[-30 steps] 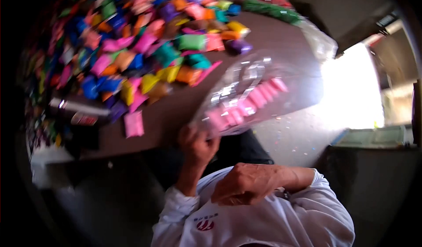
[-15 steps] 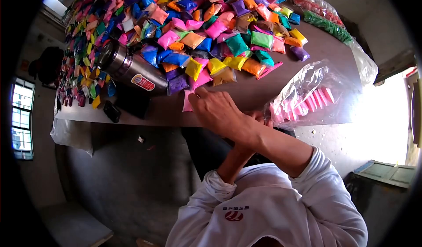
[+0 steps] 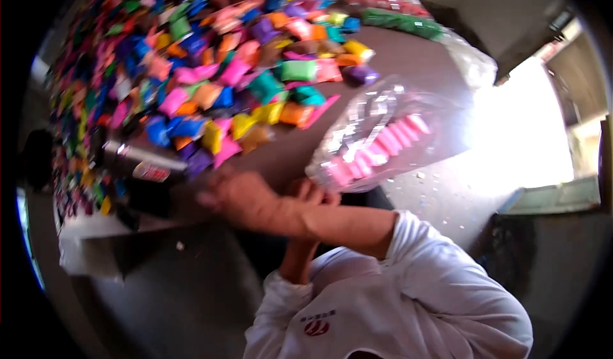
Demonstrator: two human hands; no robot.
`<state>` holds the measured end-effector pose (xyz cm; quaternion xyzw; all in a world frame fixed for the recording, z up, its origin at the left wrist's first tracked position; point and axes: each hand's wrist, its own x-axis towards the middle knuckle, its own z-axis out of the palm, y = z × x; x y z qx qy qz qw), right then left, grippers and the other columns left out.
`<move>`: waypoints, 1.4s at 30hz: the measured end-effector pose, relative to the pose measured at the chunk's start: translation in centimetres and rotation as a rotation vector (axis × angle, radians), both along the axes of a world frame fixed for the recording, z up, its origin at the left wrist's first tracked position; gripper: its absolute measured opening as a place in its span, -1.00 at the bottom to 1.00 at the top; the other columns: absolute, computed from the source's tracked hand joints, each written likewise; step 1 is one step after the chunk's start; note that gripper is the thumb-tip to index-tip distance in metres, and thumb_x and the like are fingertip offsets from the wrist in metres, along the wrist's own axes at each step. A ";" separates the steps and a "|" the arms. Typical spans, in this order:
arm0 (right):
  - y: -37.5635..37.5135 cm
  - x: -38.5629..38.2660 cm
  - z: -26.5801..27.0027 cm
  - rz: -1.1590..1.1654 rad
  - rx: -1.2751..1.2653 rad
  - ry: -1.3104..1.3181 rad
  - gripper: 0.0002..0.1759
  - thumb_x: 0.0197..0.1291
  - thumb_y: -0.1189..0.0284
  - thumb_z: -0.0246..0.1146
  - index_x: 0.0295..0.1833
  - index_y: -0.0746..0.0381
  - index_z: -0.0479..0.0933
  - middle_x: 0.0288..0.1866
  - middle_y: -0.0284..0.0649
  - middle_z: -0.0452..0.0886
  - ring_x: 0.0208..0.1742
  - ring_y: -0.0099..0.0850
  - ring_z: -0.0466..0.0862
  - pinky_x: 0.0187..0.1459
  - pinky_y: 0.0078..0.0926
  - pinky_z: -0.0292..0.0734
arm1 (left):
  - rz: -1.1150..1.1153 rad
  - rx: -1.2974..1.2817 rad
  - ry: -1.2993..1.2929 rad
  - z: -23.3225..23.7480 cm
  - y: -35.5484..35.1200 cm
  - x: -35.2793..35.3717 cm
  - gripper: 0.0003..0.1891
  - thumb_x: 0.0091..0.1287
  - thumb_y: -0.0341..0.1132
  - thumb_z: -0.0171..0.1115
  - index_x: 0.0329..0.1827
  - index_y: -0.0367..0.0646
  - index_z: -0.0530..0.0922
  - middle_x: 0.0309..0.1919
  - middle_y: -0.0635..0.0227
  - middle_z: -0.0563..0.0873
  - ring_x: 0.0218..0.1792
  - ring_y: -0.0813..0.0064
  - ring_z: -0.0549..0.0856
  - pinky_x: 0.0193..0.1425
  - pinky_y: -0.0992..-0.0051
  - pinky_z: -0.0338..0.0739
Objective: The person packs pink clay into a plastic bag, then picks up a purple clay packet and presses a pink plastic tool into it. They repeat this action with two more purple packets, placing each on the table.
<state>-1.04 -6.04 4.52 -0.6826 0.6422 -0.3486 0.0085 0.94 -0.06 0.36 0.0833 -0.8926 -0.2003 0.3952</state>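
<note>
My right hand (image 3: pixel 239 196) reaches across to the left at the table's front edge, below a heap of small coloured packets (image 3: pixel 297 70) and close to a steel flask (image 3: pixel 143 161). Motion smears its fingers, so anything in them cannot be made out. My left hand (image 3: pixel 313 191) is partly hidden behind my right forearm, its fingers curled together beside the near end of a clear plastic bag (image 3: pixel 377 113). Pink pieces (image 3: pixel 383 147) lie in a row inside that bag. What the left fingers hold is hidden.
Long clear bags with red and green contents (image 3: pixel 399 22) lie along the table's far right edge. A dark object (image 3: pixel 150 199) sits near the flask. White plastic (image 3: pixel 89 257) hangs from the front left edge. A box with a pale lid (image 3: pixel 549 196) stands at the right.
The view has swung, shifting the table and packets left in the picture. My right hand has moved left, nearer the flask; the pink packet under its fingers no longer shows there.
</note>
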 end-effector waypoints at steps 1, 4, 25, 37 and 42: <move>1.1 0.8 0.5 0.015 0.071 -0.232 -0.72 0.30 0.22 0.15 -0.20 0.24 0.47 -0.27 -0.03 0.57 -0.26 -0.05 0.63 -0.31 -0.19 0.60 | 0.077 0.280 -0.014 -3.4 0.4 -0.2 -0.88 -0.01 -0.43 0.33 -0.50 -0.13 0.52 -0.41 0.30 0.60 -0.36 0.11 0.58 -0.34 0.19 0.49; 7.5 0.3 4.3 0.346 -0.025 -0.474 -0.74 0.22 0.34 0.21 -0.18 0.30 0.36 -0.31 0.01 0.47 -0.32 0.02 0.57 -0.35 -0.08 0.49 | 0.067 0.103 -0.002 -0.9 -0.3 -0.4 -0.90 0.11 -0.47 0.26 -0.30 -0.19 0.63 -0.29 0.20 0.66 -0.33 0.07 0.64 -0.25 0.20 0.53; 23.8 -17.0 8.5 -0.695 0.071 -0.022 -0.83 0.12 0.39 0.32 -0.32 0.26 0.51 -0.49 -0.13 0.60 -0.54 -0.15 0.62 -0.48 -0.24 0.49 | 0.032 0.185 -0.016 0.5 0.1 -1.0 -0.77 0.26 -0.21 0.30 -0.14 -0.16 0.63 -0.26 0.21 0.67 -0.27 0.14 0.67 -0.12 0.24 0.53; 22.9 -17.9 7.6 -0.633 0.261 -0.026 -0.83 0.23 0.40 0.24 -0.20 0.25 0.44 -0.57 -0.08 0.57 -0.51 -0.03 0.62 -0.46 -0.13 0.50 | 0.051 0.135 0.011 0.3 -0.1 -1.0 -0.73 0.30 -0.14 0.27 -0.21 -0.19 0.61 -0.31 0.23 0.63 -0.30 0.18 0.64 -0.14 0.26 0.51; 22.9 -18.8 7.7 -0.701 0.294 0.060 -0.88 0.17 0.43 0.26 -0.24 0.22 0.50 -0.54 -0.10 0.59 -0.48 -0.07 0.64 -0.43 -0.14 0.51 | 0.089 0.154 -0.014 -0.2 0.1 -0.8 -0.69 0.31 -0.06 0.26 -0.28 -0.16 0.60 -0.31 0.28 0.63 -0.29 0.19 0.63 -0.10 0.25 0.52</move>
